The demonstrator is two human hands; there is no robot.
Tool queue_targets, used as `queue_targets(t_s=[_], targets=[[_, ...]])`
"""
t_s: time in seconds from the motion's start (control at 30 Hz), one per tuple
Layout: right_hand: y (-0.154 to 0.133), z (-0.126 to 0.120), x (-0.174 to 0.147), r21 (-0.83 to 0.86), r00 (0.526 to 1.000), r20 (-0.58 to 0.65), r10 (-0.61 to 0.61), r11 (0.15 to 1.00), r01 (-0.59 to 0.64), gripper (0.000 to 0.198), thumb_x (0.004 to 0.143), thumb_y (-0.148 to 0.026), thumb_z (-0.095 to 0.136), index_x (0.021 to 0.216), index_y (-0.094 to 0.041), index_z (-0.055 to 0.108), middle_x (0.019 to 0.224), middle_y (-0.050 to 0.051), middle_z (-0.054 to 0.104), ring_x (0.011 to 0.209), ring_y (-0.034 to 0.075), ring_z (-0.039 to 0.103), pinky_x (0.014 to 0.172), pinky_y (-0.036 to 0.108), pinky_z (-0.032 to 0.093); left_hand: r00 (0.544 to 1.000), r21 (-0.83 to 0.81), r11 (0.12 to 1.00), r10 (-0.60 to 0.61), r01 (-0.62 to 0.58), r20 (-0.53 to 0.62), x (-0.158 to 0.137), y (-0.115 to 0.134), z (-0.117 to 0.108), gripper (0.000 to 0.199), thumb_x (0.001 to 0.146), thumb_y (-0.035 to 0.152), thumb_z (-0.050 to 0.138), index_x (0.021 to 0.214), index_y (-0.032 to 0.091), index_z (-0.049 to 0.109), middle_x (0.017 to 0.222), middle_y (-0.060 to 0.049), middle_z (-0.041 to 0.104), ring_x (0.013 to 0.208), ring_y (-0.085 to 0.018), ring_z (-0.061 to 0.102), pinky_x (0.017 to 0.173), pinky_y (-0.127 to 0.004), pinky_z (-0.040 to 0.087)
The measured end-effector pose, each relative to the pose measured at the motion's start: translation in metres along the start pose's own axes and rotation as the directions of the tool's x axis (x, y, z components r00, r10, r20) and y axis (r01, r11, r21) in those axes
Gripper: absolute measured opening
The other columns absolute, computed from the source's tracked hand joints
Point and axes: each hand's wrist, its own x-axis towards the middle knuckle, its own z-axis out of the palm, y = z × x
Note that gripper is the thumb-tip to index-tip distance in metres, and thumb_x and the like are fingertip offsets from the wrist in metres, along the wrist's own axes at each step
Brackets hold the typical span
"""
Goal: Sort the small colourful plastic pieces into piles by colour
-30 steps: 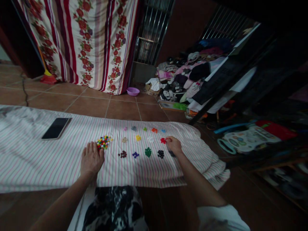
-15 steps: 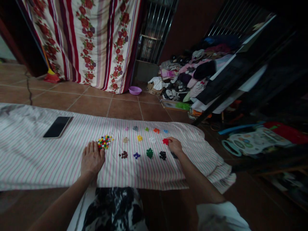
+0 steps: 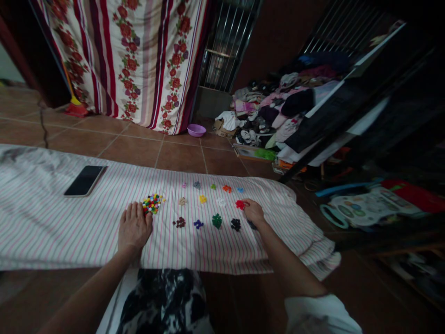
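Note:
My left hand (image 3: 135,227) lies flat on the striped cloth (image 3: 86,232), fingers stretched out, its fingertips beside a mixed heap of small coloured pieces (image 3: 152,203). At the right, my right hand (image 3: 253,212) has its fingers drawn together at the small red pile (image 3: 239,204); whether a piece is between them is too small to make out. Sorted piles lie between the hands: brown (image 3: 180,222), dark blue (image 3: 198,224), dark green (image 3: 217,221), black (image 3: 235,224), beige (image 3: 182,201), yellow (image 3: 202,199) and white (image 3: 221,202). Behind them sit grey (image 3: 197,184) and orange (image 3: 227,189) ones.
A dark-screened phone (image 3: 85,181) lies on the cloth at the left. Partly under my right hand is a dark object (image 3: 251,224). Beyond the cloth are a purple basin (image 3: 196,130), a heap of clothes (image 3: 274,104) and a floral curtain (image 3: 139,65).
The view has shifted very slightly. Both hands keep their places, the left flat by the mixed heap, the right at the red pile.

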Motion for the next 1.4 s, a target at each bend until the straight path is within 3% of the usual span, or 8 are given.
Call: queue_targets(t_s=[0.4, 0.6, 0.8, 0.9, 0.97, 1.17, 1.27, 1.4], targets=[[-0.008, 0.002, -0.001, -0.113, 0.997, -0.060, -0.055, 0.993, 0.048, 0.037, 0.086, -0.013, 0.045, 0.108, -0.016, 0.074, 0.105, 0.011, 0.074, 0.095, 0.021, 0.068, 0.082, 0.027, 0.047, 0.997, -0.015, 0.998, -0.062, 0.063, 0.046, 0.003, 0.002, -0.002, 0.065, 0.094, 0.041, 0.029, 0.136, -0.003, 0.051, 0.142, -0.024, 0.053, 0.138, -0.035, 0.044, 0.114, -0.049, 0.033], [-0.047, 0.005, -0.011, -0.064, 0.960, -0.180, -0.213, 0.977, 0.205, 0.037, 0.086, -0.015, 0.044, 0.110, -0.017, 0.073, 0.104, 0.011, 0.072, 0.096, 0.021, 0.065, 0.085, 0.030, 0.047, 0.995, -0.027, 0.997, -0.077, 0.079, 0.064, 0.003, 0.004, -0.005, 0.061, 0.094, 0.038, 0.031, 0.137, -0.002, 0.050, 0.143, -0.025, 0.051, 0.140, -0.034, 0.042, 0.116, -0.049, 0.031], [-0.119, 0.027, -0.046, 0.173, 0.835, -0.144, -0.530, 0.818, 0.549, 0.027, 0.085, -0.018, 0.049, 0.098, -0.020, 0.073, 0.096, 0.007, 0.072, 0.091, 0.020, 0.064, 0.084, 0.032, 0.048, 0.994, -0.024, 0.996, -0.079, 0.081, 0.076, 0.004, 0.004, -0.005, 0.059, 0.096, 0.037, 0.028, 0.137, 0.000, 0.051, 0.144, -0.023, 0.051, 0.140, -0.034, 0.042, 0.115, -0.049, 0.032], [-0.154, 0.046, -0.077, 0.276, 0.726, -0.045, -0.686, 0.690, 0.669, 0.025, 0.086, -0.015, 0.050, 0.097, -0.021, 0.073, 0.093, 0.005, 0.072, 0.087, 0.018, 0.064, 0.081, 0.029, 0.049, 0.993, -0.028, 0.996, -0.085, 0.087, 0.084, 0.004, 0.004, -0.004, 0.058, 0.097, 0.034, 0.027, 0.138, 0.001, 0.050, 0.145, -0.023, 0.050, 0.140, -0.034, 0.041, 0.115, -0.049, 0.032], [-0.174, 0.060, -0.097, 0.322, 0.649, 0.033, -0.760, 0.623, 0.713, 0.024, 0.086, -0.012, 0.052, 0.096, -0.021, 0.073, 0.093, 0.004, 0.072, 0.087, 0.017, 0.065, 0.082, 0.028, 0.048, 0.994, -0.036, 0.996, -0.077, 0.080, 0.079, 0.003, 0.003, -0.003, 0.057, 0.097, 0.033, 0.027, 0.139, 0.001, 0.049, 0.145, -0.023, 0.050, 0.141, -0.034, 0.041, 0.115, -0.050, 0.032], [-0.217, 0.093, -0.130, 0.302, 0.487, 0.191, -0.852, 0.523, 0.797, 0.022, 0.091, -0.012, 0.055, 0.100, -0.020, 0.073, 0.100, 0.005, 0.072, 0.097, 0.017, 0.064, 0.090, 0.028, 0.046, 0.996, -0.053, 0.997, -0.058, 0.062, 0.071, 0.002, 0.002, -0.002, 0.057, 0.097, 0.032, 0.026, 0.139, 0.002, 0.049, 0.145, -0.020, 0.051, 0.141, -0.035, 0.040, 0.115, -0.052, 0.032], [-0.229, 0.103, -0.134, 0.265, 0.452, 0.241, -0.859, 0.506, 0.821, 0.025, 0.091, -0.010, 0.053, 0.100, -0.020, 0.073, 0.102, 0.007, 0.071, 0.099, 0.019, 0.063, 0.090, 0.029, 0.046, 0.996, -0.060, 0.996, -0.056, 0.060, 0.066, 0.002, 0.002, -0.002, 0.056, 0.097, 0.031, 0.027, 0.139, 0.001, 0.049, 0.144, -0.021, 0.051, 0.141, -0.034, 0.040, 0.115, -0.052, 0.033], [-0.236, 0.111, -0.135, 0.217, 0.467, 0.264, -0.844, 0.524, 0.824, 0.029, 0.089, -0.006, 0.051, 0.104, -0.021, 0.072, 0.103, 0.007, 0.069, 0.103, 0.021, 0.062, 0.093, 0.031, 0.045, 0.996, -0.057, 0.997, -0.051, 0.055, 0.068, 0.002, 0.002, -0.002, 0.056, 0.096, 0.030, 0.028, 0.139, 0.001, 0.049, 0.145, -0.021, 0.050, 0.141, -0.034, 0.040, 0.115, -0.052, 0.033]])
